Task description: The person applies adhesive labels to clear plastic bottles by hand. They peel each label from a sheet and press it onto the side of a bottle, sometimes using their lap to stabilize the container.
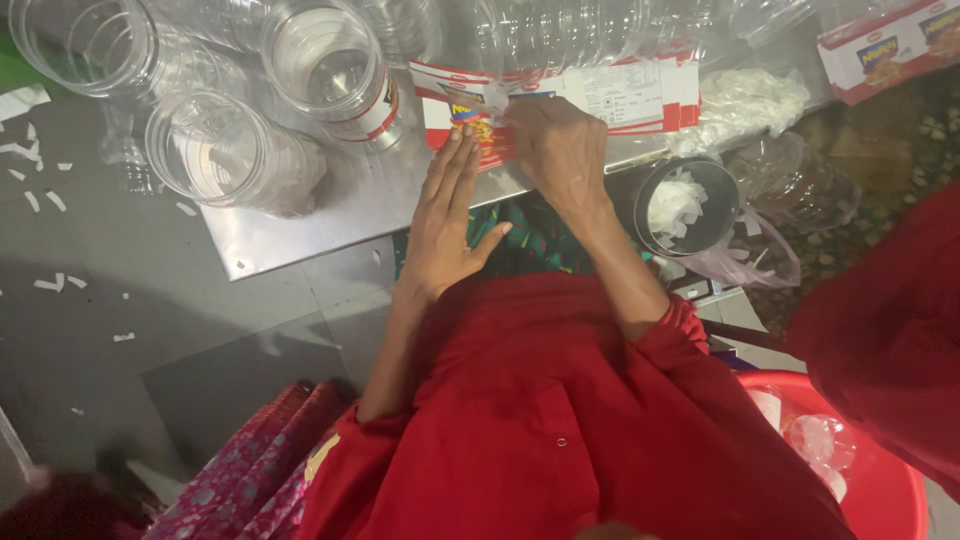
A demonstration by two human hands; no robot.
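Note:
A strip of red, white and yellow printed labels (610, 95) lies along the edge of a low steel table (330, 215). My left hand (450, 215) lies flat, fingers straight, with its fingertips on the strip's near end. Beside it my right hand (560, 150) is curled over the same end and pinches the label paper. Both forearms reach out from red sleeves over a green patterned cloth. Several clear plastic jars (225, 150) lie on the table to the left, one of them (335, 70) wearing a red and white label.
A dark round tin (690, 205) holding white paper scraps stands to the right, by crumpled clear plastic bags (775, 215). Paper bits litter the grey floor at left. A red tub (880, 490) sits at lower right. Another person's red sleeve (890, 310) is at the right edge.

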